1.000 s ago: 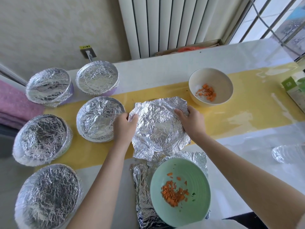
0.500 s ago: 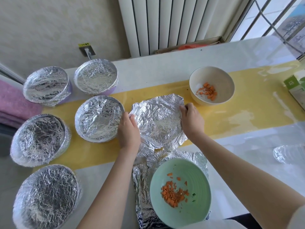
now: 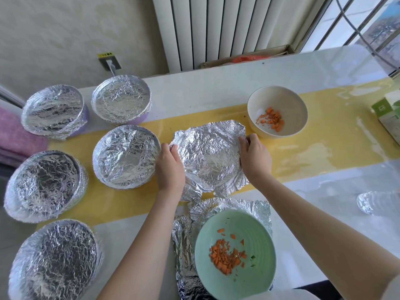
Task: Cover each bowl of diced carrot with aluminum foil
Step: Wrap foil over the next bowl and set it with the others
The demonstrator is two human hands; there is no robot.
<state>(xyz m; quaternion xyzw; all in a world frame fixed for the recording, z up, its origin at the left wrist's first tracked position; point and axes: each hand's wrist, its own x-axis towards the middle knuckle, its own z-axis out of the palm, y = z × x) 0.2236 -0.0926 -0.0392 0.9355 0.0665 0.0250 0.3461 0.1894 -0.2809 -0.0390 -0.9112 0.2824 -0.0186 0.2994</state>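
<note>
A crumpled foil sheet (image 3: 211,156) is draped over a bowl at the centre of the counter (image 3: 216,83), on the yellow strip (image 3: 337,146) that crosses it. The sheet is gripped at its 9 o'clock edge by the left hand (image 3: 170,167) and at its 3 o'clock edge by the right hand (image 3: 255,158), the fingers of both curled down over the foil at the rim; the bowl beneath is hidden entirely. At 2 o'clock from the sheet, a cream bowl (image 3: 277,112) stands uncovered with diced carrot (image 3: 270,119) in it. At 6 o'clock, a green bowl (image 3: 235,254) of diced carrot is seen uncovered, resting on a second foil sheet (image 3: 186,241) spread flat. Five foil-covered bowls are grouped to the left: one (image 3: 126,156) just beside the left hand, two (image 3: 54,111) (image 3: 121,100) at the far edge, and two (image 3: 44,187) (image 3: 55,260) toward the near left. A green and white box (image 3: 387,114) lies at the right edge, with a radiator (image 3: 220,29) behind the counter
</note>
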